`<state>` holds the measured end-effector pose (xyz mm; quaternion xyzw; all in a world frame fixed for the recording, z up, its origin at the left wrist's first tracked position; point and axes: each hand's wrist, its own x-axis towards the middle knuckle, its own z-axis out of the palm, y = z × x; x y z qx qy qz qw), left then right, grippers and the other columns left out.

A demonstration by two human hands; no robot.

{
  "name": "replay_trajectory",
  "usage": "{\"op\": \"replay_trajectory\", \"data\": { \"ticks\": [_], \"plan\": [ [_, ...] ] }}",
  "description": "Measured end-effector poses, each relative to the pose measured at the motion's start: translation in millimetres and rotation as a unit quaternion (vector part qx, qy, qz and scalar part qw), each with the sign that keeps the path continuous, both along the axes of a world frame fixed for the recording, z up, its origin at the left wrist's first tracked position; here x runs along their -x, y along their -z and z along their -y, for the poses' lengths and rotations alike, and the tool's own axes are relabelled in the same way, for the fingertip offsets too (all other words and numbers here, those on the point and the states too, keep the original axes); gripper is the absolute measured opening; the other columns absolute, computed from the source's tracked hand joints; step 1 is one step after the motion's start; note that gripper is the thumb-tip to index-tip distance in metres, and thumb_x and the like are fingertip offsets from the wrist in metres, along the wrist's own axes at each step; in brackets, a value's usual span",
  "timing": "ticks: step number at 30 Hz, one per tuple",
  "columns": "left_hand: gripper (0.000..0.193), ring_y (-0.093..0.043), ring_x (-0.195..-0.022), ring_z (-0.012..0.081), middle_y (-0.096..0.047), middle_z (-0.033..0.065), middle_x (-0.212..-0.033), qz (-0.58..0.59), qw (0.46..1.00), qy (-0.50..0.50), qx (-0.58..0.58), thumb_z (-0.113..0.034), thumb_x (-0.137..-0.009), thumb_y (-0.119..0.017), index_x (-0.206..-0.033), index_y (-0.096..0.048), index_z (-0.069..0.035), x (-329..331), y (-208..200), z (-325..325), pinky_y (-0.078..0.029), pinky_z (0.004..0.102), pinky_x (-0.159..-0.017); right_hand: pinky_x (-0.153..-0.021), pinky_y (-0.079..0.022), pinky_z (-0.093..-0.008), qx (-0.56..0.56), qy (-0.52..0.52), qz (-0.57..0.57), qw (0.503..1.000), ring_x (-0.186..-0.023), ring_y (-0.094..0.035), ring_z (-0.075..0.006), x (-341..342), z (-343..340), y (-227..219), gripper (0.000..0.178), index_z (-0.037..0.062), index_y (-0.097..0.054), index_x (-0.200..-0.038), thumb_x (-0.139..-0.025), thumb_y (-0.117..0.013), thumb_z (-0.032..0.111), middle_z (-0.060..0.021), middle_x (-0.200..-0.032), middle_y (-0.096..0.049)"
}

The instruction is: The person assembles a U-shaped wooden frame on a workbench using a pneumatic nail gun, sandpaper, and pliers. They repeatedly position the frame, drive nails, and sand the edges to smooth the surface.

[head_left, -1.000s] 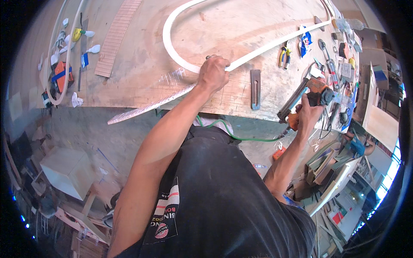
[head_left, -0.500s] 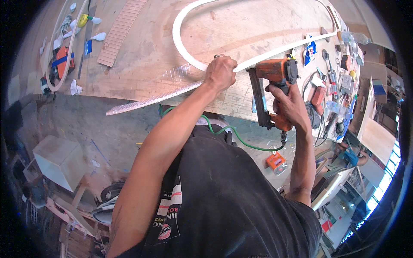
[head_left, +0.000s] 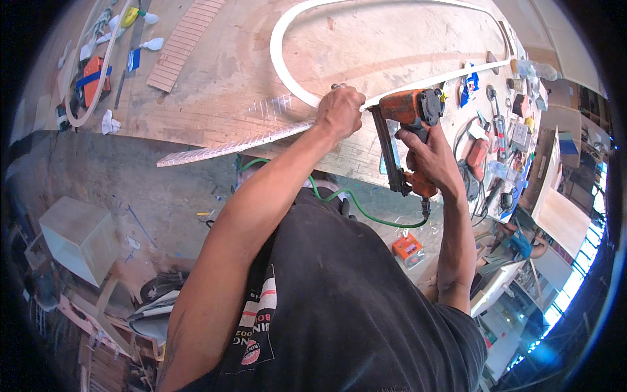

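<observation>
My left hand (head_left: 339, 116) is closed around a white curved strip frame (head_left: 279, 59), whose rounded loop stretches away across the workbench. From under that hand a narrow strip with many cross cuts (head_left: 228, 147) runs out to the left, past the bench's front edge. Just right of it, my right hand (head_left: 432, 160) grips an orange and black air nail gun (head_left: 403, 104) by the handle. Its nose points left, close to my left fingers and the frame; whether it touches is unclear. A green air hose (head_left: 372, 221) hangs from the handle's base.
The wooden workbench (head_left: 215, 85) carries a slatted strip (head_left: 186, 42), an oval loop (head_left: 78, 117) and an orange tool (head_left: 93, 81) at left. Cables and hand tools, including a red-bodied one (head_left: 478, 153), crowd its right end. A whitish box (head_left: 81, 238) stands on the floor.
The nail gun in my right hand has moved slightly left, closer to my left hand. My left hand keeps its hold on the frame. The whole view has shifted a little.
</observation>
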<state>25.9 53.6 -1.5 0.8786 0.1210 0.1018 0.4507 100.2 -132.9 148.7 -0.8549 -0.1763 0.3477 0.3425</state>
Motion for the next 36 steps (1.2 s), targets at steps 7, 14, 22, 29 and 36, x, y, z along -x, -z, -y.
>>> {"op": "replay_trajectory", "data": {
  "ticks": [7, 14, 22, 29, 36],
  "plan": [
    [0.01, -0.073, -0.089, 0.0401, -0.071, 0.0229, -0.086, -0.005, 1.0, -0.002, -0.012, 0.008, -0.072, -0.069, -0.076, -0.074, 0.0, 0, -3, 0, -0.06, 0.0494, -0.079, -0.066, -0.048, -0.0318, 0.015, -0.014, 0.016, 1.0, -0.075, -0.059, -0.0161, -2, -1, 0, 0.05, 0.0008, -0.047, -0.139, -0.1, -0.07, 0.022, -0.0109, -0.103, -0.067],
    [0.011, -0.072, -0.091, 0.0401, -0.071, 0.0224, -0.087, -0.014, 1.0, 0.005, -0.018, 0.007, -0.072, -0.07, -0.08, -0.075, 0.0, 0, -3, 0, -0.059, 0.0491, -0.081, -0.092, -0.051, -0.0387, 0.057, 0.003, -0.007, 0.998, -0.103, -0.064, -0.0258, -1, -8, -9, 0.054, -0.0016, -0.05, -0.14, -0.098, -0.07, 0.026, -0.0188, -0.116, -0.066],
    [0.016, -0.071, -0.096, 0.0397, -0.073, 0.0218, -0.093, -0.068, 0.998, 0.018, -0.005, 0.004, -0.074, -0.075, -0.089, -0.078, 0.0, -3, -3, 1, -0.058, 0.0485, -0.086, -0.052, -0.048, -0.028, 0.043, -0.026, 0.035, 0.998, -0.058, -0.059, -0.0097, -2, -9, -4, 0.039, 0.0013, -0.051, -0.129, -0.1, -0.069, 0.021, -0.0041, -0.085, -0.064],
    [0.016, -0.072, -0.093, 0.0384, -0.072, 0.0215, -0.089, -0.043, 0.999, 0.004, -0.018, 0.008, -0.072, -0.07, -0.083, -0.076, -0.001, -2, -2, 0, -0.06, 0.0476, -0.083, -0.063, -0.054, -0.0339, 0.053, 0.034, -0.022, 0.998, -0.07, -0.064, -0.0176, 4, -16, -20, 0.053, -0.0013, -0.048, -0.139, -0.096, -0.07, 0.02, -0.0128, -0.101, -0.067],
    [0.013, -0.072, -0.093, 0.0386, -0.072, 0.0217, -0.088, -0.028, 1.0, -0.001, -0.013, 0.008, -0.073, -0.071, -0.081, -0.076, -0.001, -2, 0, 2, -0.06, 0.0473, -0.083, -0.054, -0.051, -0.0284, 0.011, 0.062, -0.047, 0.997, -0.059, -0.06, -0.0116, 6, -9, -21, 0.045, -0.001, -0.049, -0.135, -0.1, -0.069, 0.019, -0.0099, -0.101, -0.069]
  ]
}}
